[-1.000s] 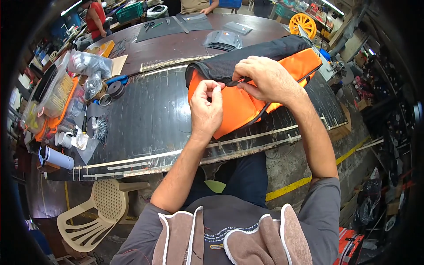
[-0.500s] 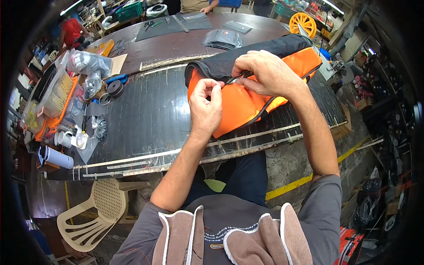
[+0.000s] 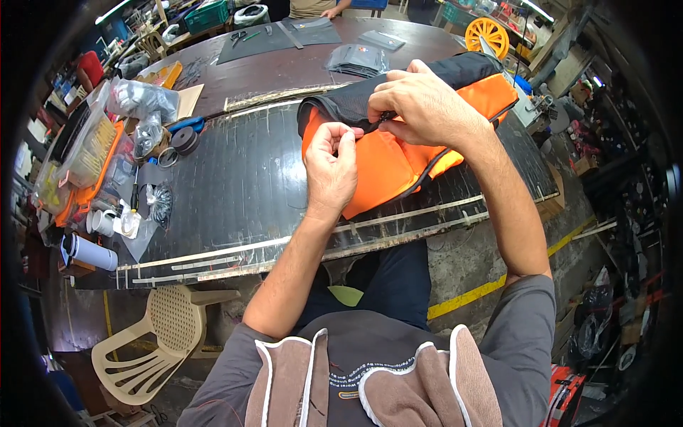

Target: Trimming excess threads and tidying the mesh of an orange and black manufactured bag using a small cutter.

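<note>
An orange and black fabric piece (image 3: 380,174) with black mesh and dark edge binding lies across the table in front of me. My left hand (image 3: 333,167) is closed in a pinch over the seam where orange meets black. What its fingertips hold is too small to make out. Just to the right, my right hand (image 3: 423,107) curls around small dark thread snips (image 3: 388,116), mostly covered by its fingers. Both hands are close together above the fabric, with the snips near the left fingertips.
Grey flat packets (image 3: 358,58) are stacked beyond the fabric. At the left stand a clear plastic box (image 3: 85,153), a black tape roll (image 3: 186,140), a mug (image 3: 104,223) and a white tumbler (image 3: 92,252). A beige chair (image 3: 167,327) is below the table's left edge. Across the table sits another person (image 3: 311,8).
My right hand has lifted slightly and shifted left and away from the seam, and the snips' metal blade is now less visible. My left hand keeps its pinch at nearly the same spot.
</note>
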Motion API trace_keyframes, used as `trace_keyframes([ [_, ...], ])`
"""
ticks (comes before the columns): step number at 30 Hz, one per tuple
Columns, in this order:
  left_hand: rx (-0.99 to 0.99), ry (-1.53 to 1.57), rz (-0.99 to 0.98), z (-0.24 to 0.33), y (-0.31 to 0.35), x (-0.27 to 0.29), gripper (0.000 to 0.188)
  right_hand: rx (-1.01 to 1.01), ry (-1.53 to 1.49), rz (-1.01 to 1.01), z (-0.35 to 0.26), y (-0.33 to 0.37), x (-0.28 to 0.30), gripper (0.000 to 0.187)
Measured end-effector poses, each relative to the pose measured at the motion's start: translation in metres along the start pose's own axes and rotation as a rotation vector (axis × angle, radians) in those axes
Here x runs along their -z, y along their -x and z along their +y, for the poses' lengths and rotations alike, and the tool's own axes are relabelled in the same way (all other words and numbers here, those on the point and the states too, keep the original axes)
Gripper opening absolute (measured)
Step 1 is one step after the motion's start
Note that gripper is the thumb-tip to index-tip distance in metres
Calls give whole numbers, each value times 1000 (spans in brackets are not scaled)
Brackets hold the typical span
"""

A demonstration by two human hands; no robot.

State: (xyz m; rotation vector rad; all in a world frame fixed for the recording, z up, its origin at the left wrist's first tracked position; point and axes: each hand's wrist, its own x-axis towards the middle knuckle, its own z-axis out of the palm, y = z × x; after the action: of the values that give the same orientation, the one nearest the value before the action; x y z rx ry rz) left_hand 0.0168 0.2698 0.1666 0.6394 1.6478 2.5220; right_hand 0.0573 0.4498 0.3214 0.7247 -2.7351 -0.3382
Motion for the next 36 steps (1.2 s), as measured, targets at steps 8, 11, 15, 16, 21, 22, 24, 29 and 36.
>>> trace_keyframes([
  [8, 47, 171, 112, 11, -2, 28, 24, -255, -411, 230, 1, 50, 4, 32],
  [11, -8, -38, 33, -1, -4, 50, 29, -416, -559, 396, -12, 85, -3, 41],
  [15, -10, -176, 0, -10, -5, 43, 16, -715, -824, 457, -53, 143, -49, 25],
  [16, -9, -170, -15, -9, -7, 36, 16, -805, -829, 489, -68, 158, -67, 23],
  [21, -96, -136, -6, -9, -19, 14, 8, -891, -949, 513, -115, 170, -86, 25],
  [22, -74, -71, 10, -11, -17, 9, 7, -816, -844, 639, -113, 162, -87, 27],
  [24, -73, -8, 3, -13, -13, 4, 6, -781, -688, 680, -106, 145, -67, 27],
  [29, -221, -53, -44, -18, 5, 5, 6, -589, -621, 750, -78, 50, -21, 26],
  [36, -101, 55, -145, -13, 12, 22, 9, -571, -527, 81, -40, -33, -25, 51],
])
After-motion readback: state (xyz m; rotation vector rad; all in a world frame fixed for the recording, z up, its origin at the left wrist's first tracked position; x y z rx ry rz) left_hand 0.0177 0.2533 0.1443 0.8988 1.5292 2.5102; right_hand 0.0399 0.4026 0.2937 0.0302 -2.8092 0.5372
